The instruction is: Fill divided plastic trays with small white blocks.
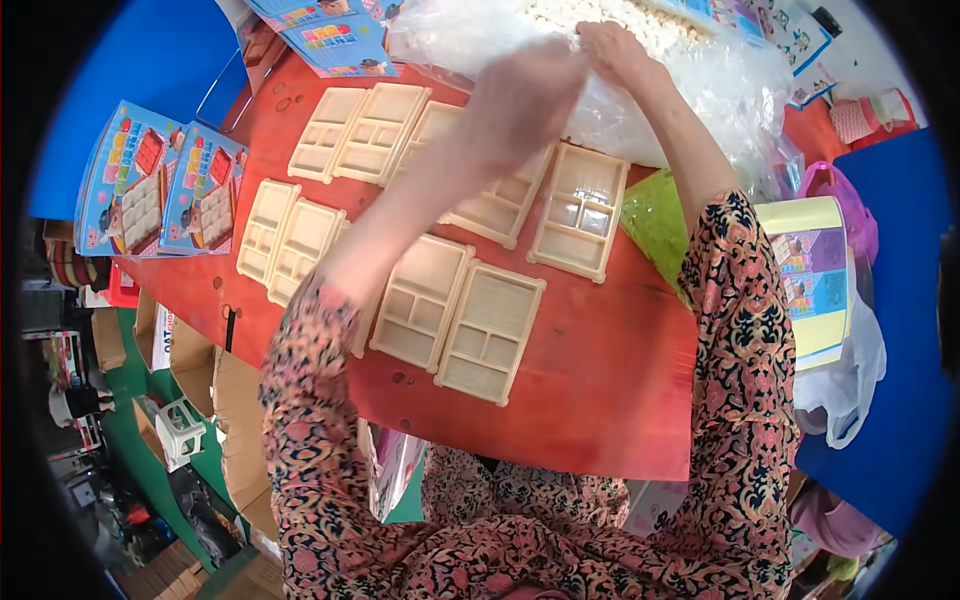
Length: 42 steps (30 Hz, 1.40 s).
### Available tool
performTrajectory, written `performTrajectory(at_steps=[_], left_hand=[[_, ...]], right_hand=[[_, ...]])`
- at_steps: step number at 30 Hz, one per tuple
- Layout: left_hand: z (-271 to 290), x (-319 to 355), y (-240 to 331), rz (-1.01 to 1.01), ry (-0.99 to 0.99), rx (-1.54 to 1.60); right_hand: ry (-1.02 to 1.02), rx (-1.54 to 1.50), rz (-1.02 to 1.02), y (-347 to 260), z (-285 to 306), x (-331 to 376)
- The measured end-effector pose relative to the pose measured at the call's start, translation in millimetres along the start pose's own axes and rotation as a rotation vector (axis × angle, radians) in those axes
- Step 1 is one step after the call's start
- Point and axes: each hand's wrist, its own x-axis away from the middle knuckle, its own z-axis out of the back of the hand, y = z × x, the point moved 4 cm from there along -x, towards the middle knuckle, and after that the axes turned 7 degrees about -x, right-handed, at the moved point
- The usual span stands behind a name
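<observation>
In the head view, the left hand (525,95) is blurred and the right hand (622,55) bends its fingers; both are over the near side of a clear bag (690,120) of pale bits (645,20). Whether either grips the plastic, I cannot tell. The bag lies under and beyond them on the red table (600,390). Cream trays (492,333) lie nearer the body, some under the left forearm.
</observation>
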Motion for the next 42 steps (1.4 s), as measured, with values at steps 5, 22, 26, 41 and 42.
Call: performTrajectory(at_steps=[5, 22, 26, 41, 42], left_hand=[[-23, 86, 48, -0.1, -0.246, -0.129], [32, 128, -49, 0.341, -0.305, -0.368], [41, 155, -118, 0.439, -0.248, -0.42], [49, 192, -102, 0.445, -0.398, -0.376], [51, 192, -101, 0.45, -0.387, -0.372]], right_hand=[[-0.07, 0.077, -0.133, -13, -2, 5], [0.103, 0.365, -0.319, -90, 65, 12], [0.115, 0.004, 0.136, -172, 55, 14], [-0.159, -0.079, 0.258, -246, -42, 98], [-0.157, -0.077, 0.262, -246, -42, 98]])
